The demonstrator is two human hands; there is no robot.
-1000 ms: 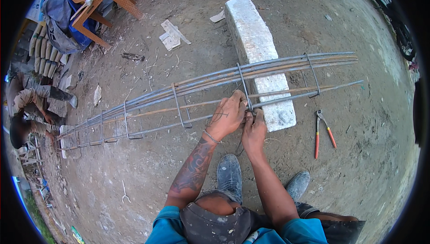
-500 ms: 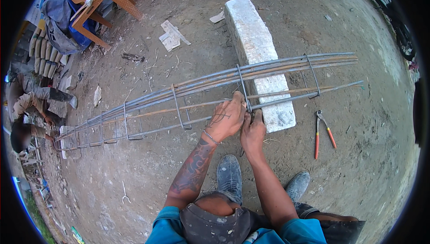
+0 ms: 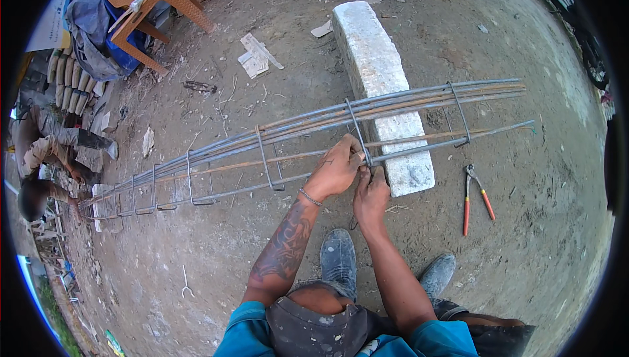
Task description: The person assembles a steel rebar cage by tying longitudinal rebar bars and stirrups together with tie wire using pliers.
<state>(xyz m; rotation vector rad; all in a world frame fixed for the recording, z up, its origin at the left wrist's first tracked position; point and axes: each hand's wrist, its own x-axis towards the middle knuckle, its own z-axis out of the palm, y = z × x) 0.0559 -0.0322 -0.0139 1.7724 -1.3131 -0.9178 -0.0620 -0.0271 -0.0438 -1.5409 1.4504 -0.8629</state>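
nothing has moved: both hands (image 3: pixel 354 180) stay clamped together on the rebar cage (image 3: pixel 295 141).

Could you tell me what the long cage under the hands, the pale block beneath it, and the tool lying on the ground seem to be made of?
The rebar cage looks like bare steel: thin grey rods, some rust-brown. The block seems concrete or stone, with a rough, whitish, chipped surface. The pincers appear to have dark metal jaws and handles sleeved in red-orange, probably plastic or rubber. Both hands, left and right, close on the cage.
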